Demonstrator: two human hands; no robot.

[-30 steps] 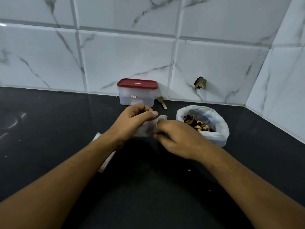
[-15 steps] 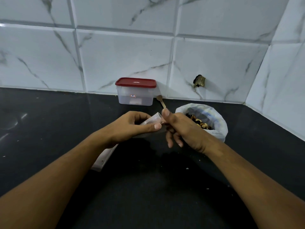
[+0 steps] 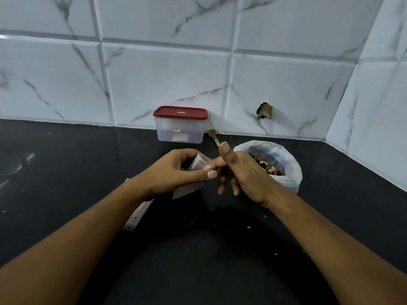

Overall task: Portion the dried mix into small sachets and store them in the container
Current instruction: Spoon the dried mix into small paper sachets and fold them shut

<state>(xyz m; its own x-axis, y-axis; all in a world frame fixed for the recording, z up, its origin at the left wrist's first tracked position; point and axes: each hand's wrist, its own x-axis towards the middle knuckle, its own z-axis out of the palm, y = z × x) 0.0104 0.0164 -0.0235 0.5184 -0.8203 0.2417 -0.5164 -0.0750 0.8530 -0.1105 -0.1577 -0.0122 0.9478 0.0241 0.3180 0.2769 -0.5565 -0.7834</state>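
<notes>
Looked down on a black counter (image 3: 66, 177) under a white tiled wall (image 3: 165, 84). Found one clear container (image 3: 180, 134) at the back, right against the wall, shut with one red lid (image 3: 180, 112). Saw one small wooden spoon (image 3: 212, 135) lying just to the right of the container, with the end of its handle hidden behind the right thumb. Saw one white plastic bag (image 3: 290, 172) further right of the container and a bit in front, open on top, with the dried mix (image 3: 266, 167) inside and its left side hidden behind the right hand (image 3: 244, 175). Found one small clear sachet (image 3: 199, 165) in front of the container, pinched in the left hand (image 3: 174, 172) between curled fingers and thumb. Had both hands close together. Touched the sachet's top with the right first finger, thumb stuck up, other fingers hanging loose and holding nothing. Spotted one flat white pack (image 3: 137, 216) in front and left of the container, mostly covered by the left arm; could not tell what it was. Counted one dark hole (image 3: 264, 110) in the wall, up and right of the container.
</notes>
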